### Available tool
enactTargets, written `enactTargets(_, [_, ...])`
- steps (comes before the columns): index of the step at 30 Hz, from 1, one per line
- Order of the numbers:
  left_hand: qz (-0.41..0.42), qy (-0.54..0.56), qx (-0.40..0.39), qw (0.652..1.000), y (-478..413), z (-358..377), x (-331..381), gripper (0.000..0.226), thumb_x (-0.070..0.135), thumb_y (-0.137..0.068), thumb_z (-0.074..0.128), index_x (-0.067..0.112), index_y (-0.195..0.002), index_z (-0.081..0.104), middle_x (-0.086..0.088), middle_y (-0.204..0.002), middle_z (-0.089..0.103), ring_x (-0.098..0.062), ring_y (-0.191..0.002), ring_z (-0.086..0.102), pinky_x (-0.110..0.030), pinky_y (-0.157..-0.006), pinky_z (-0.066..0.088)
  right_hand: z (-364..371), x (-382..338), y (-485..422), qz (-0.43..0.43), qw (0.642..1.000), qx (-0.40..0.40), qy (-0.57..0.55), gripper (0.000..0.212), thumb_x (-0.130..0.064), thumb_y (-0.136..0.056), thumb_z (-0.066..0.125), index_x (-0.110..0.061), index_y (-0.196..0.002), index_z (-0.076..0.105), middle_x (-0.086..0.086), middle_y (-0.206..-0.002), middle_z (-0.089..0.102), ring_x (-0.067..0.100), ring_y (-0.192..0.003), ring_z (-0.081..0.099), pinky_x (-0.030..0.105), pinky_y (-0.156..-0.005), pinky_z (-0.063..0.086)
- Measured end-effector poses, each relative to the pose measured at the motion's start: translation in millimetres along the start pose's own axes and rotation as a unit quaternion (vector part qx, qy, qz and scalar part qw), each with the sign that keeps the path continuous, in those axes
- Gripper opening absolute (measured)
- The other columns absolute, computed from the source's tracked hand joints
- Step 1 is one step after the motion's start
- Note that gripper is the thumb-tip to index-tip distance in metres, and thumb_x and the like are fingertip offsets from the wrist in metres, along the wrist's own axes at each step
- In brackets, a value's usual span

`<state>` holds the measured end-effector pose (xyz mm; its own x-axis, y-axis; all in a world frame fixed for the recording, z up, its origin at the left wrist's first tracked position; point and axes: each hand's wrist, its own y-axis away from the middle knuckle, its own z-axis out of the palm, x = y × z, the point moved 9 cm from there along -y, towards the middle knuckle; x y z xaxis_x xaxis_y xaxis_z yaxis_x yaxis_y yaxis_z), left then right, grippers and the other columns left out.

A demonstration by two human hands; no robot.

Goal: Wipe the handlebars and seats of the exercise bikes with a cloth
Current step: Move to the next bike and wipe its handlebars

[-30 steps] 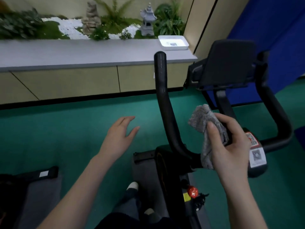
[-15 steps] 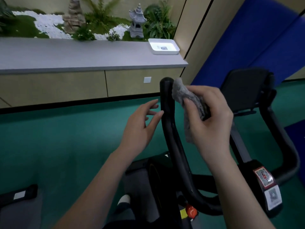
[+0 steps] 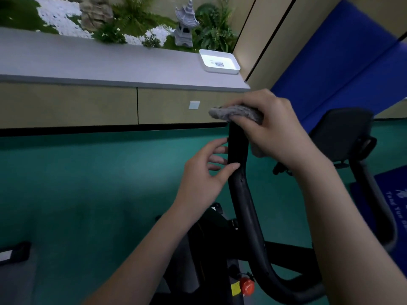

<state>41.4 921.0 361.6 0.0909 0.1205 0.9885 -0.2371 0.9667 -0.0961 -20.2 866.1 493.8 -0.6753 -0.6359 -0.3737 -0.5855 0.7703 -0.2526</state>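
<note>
A black exercise bike fills the lower right of the head view. Its left handlebar (image 3: 244, 205) rises as a curved black tube to the middle of the frame. My right hand (image 3: 273, 130) covers the top end of that tube, shut on a grey cloth (image 3: 235, 113) pressed over the tip. My left hand (image 3: 207, 177) is just below, fingers curled onto the left side of the tube. The right handlebar (image 3: 378, 208) curves at the far right. The black console (image 3: 339, 133) stands behind my right hand. No seat is in view.
A long beige cabinet with a grey top (image 3: 110, 64) runs along the back, carrying a white tray (image 3: 219, 61) and a planter with a stone lantern (image 3: 186, 25). Green floor (image 3: 88, 183) lies left of the bike. Blue wall padding (image 3: 343, 53) is at right. A red knob (image 3: 246, 286) sits low on the frame.
My right hand has carried the cloth from beside the console stem up onto the tip of the left handlebar. My left hand has come in from open air to grip the tube.
</note>
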Motion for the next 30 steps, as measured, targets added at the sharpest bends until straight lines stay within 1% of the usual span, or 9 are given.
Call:
enactTargets(5, [-0.011,-0.002,-0.004,1.0,-2,1,-1,0.047,0.006,-0.079,0.074,0.021,-0.12,0.057,0.005,-0.102,0.063,-0.003,-0.078,0.058,-0.02,-0.079,0.05,3,31,-7,0.147,0.987,-0.002,-0.069,0.015,-0.02,-0.094,0.055,-0.011,-0.096,0.067,0.0,-0.081,0.064,0.01,-0.08,0.057,0.01,-0.06,0.039])
enactTargets(8, [-0.01,0.008,-0.008,1.0,-1,0,0,0.047,0.004,-0.078,0.073,0.023,-0.119,0.057,0.004,-0.101,0.063,-0.003,-0.077,0.057,-0.018,-0.078,0.049,-1,41,13,0.195,0.977,0.071,-0.037,0.018,-0.021,-0.095,0.051,-0.011,-0.093,0.066,0.002,-0.078,0.065,0.015,-0.08,0.058,0.021,-0.063,0.04])
enactTargets(11, [-0.013,0.024,-0.008,1.0,-1,1,0,0.047,0.001,-0.078,0.072,0.023,-0.117,0.057,0.004,-0.099,0.062,-0.005,-0.076,0.056,-0.018,-0.076,0.049,-6,29,39,0.169,0.971,0.166,-0.007,0.015,-0.017,-0.094,0.052,-0.011,-0.091,0.066,0.006,-0.07,0.063,0.017,-0.067,0.056,0.022,-0.057,0.036])
enactTargets(13, [-0.015,0.031,-0.009,0.999,-1,2,0,0.047,-0.002,-0.079,0.07,0.023,-0.117,0.057,0.004,-0.098,0.061,-0.006,-0.075,0.055,-0.016,-0.073,0.047,-7,20,46,0.139,0.967,0.213,-0.001,0.015,-0.013,-0.093,0.056,-0.008,-0.099,0.069,0.007,-0.085,0.065,0.016,-0.077,0.058,0.016,-0.067,0.04])
enactTargets(14, [-0.015,0.034,-0.009,0.999,-1,2,0,0.048,-0.003,-0.079,0.07,0.024,-0.116,0.057,0.005,-0.097,0.061,-0.006,-0.074,0.055,-0.015,-0.073,0.046,-7,16,49,0.124,0.964,0.234,0.003,0.017,-0.012,-0.092,0.059,-0.005,-0.104,0.069,0.009,-0.095,0.062,0.014,-0.085,0.055,0.011,-0.076,0.039])
enactTargets(16, [-0.009,0.036,-0.01,0.999,-1,1,0,0.05,-0.003,-0.079,0.069,0.031,-0.112,0.055,0.008,-0.095,0.06,-0.002,-0.073,0.055,-0.012,-0.071,0.045,-8,12,55,0.102,0.958,0.269,0.006,0.021,-0.011,-0.09,0.062,-0.002,-0.109,0.068,0.012,-0.101,0.052,0.006,-0.09,0.046,0.002,-0.084,0.033])
enactTargets(22, [-0.007,0.041,-0.023,0.999,-4,1,-1,0.05,0.0,-0.078,0.072,0.033,-0.112,0.055,0.005,-0.099,0.063,0.002,-0.073,0.057,-0.012,-0.072,0.046,4,14,85,0.09,0.955,0.283,0.025,0.016,-0.003,-0.087,0.065,0.002,-0.101,0.069,0.016,-0.091,0.057,0.005,-0.083,0.048,0.0,-0.079,0.033])
enactTargets(26, [-0.015,0.062,-0.024,0.998,-5,1,-3,0.051,-0.004,-0.077,0.072,0.032,-0.109,0.056,0.004,-0.097,0.062,0.005,-0.07,0.057,-0.011,-0.07,0.045,-7,16,71,0.092,0.945,0.313,0.015,0.014,0.0,-0.086,0.064,0.0,-0.099,0.069,0.014,-0.092,0.059,0.004,-0.084,0.049,0.003,-0.078,0.035])
enactTargets(30, [-0.023,0.091,-0.032,0.995,-7,0,-6,0.052,-0.008,-0.075,0.071,0.033,-0.105,0.058,0.008,-0.093,0.062,0.005,-0.069,0.058,-0.011,-0.069,0.046,-1,17,72,0.095,0.955,0.28,-0.004,0.012,0.002,-0.084,0.065,-0.002,-0.095,0.069,0.011,-0.093,0.059,0.006,-0.086,0.052,0.005,-0.079,0.036])
